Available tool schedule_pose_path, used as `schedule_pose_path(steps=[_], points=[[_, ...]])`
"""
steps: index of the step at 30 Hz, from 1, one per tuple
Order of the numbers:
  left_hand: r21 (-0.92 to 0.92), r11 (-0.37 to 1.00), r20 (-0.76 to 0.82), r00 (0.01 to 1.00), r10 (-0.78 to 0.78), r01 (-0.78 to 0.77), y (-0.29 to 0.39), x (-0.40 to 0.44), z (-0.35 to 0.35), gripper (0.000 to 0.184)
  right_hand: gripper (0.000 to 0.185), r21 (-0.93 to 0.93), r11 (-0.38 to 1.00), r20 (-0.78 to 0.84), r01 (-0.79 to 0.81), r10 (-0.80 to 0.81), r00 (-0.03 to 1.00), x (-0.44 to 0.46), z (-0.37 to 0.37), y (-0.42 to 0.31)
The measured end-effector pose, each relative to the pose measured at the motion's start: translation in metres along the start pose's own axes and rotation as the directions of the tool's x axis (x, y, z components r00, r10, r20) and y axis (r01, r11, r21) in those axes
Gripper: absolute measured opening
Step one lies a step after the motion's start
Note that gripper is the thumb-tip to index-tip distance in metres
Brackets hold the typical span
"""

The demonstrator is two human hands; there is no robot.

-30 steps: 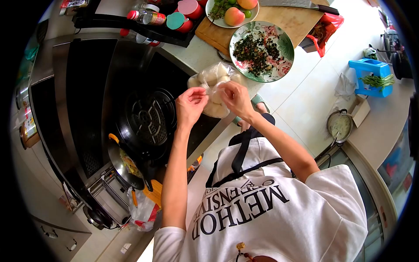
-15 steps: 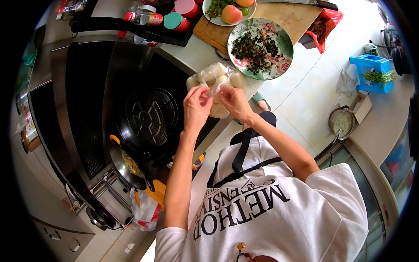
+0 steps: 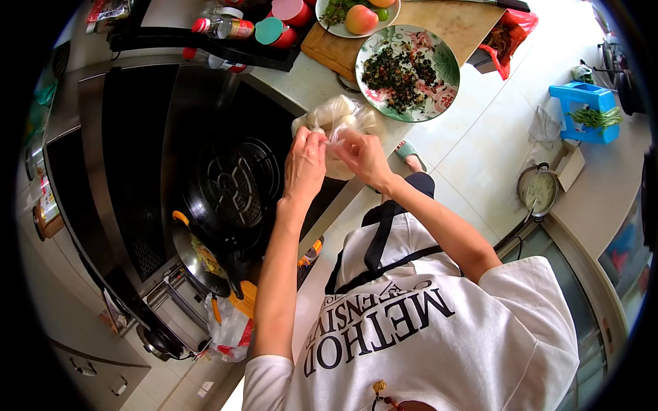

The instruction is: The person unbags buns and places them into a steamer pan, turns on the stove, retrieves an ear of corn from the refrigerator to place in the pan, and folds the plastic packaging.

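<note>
A clear plastic bag of pale, rounded pieces that look like steamed buns rests on the counter corner beside the stove. Over its near side, my left hand has its fingers closed on the bag's thin plastic. Close by on the right, my right hand pinches the same plastic between thumb and fingers. The hands are only a small gap apart, and the exact edge they hold is partly hidden by the fingers. Just beyond the bag stands a patterned plate of dark chopped food.
Left of my hands, a black wok with a perforated rack sits on the stove. A smaller pan holds food nearby. A cutting board, a fruit plate and a condiment rack are at the back. A blue stool stands right.
My left hand has shifted slightly, its fingers turning in closer to the bag. My right hand stays at the plastic with a small finger movement. The bag remains on the counter.
</note>
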State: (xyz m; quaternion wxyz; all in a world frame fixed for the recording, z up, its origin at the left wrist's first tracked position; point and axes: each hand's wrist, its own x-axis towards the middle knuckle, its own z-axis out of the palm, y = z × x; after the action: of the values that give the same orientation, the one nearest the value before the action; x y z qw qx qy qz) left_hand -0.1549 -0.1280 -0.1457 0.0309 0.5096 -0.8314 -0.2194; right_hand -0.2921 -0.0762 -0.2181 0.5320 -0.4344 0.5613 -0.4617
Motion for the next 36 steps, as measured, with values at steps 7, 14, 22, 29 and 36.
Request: schedule_pose_path(steps=[7, 14, 22, 29, 36], points=[[-0.118, 0.993, -0.119, 0.993, -0.026, 0.012, 0.004, -0.002, -0.004, 0.012, 0.016, 0.288, 0.950, 0.050, -0.117, 0.107, 0.993, 0.007, 0.003, -0.001], [-0.062, 0.998, -0.133, 0.991, 0.020, -0.029, 0.005, -0.001, -0.003, 0.009, 0.016, 0.341, 0.913, 0.105, -0.222, 0.197, 0.975, 0.005, 0.000, -0.008], [-0.017, 0.998, -0.063, 0.997, 0.051, -0.052, 0.004, 0.000, -0.006, 0.013, 0.011, 0.112, 0.993, 0.000, 0.041, -0.041, 0.999, 0.006, 0.004, 0.004], [-0.030, 0.998, -0.072, 0.996, 0.046, -0.049, 0.002, -0.002, -0.011, 0.014, 0.022, -0.028, 0.994, -0.052, 0.106, -0.108, 0.993, 0.002, 0.004, -0.001], [-0.320, 0.947, -0.015, 0.999, -0.042, 0.035, -0.008, -0.001, -0.006, 0.013, 0.023, -0.248, 0.960, -0.096, 0.130, -0.159, 0.983, 0.000, -0.003, -0.011]])
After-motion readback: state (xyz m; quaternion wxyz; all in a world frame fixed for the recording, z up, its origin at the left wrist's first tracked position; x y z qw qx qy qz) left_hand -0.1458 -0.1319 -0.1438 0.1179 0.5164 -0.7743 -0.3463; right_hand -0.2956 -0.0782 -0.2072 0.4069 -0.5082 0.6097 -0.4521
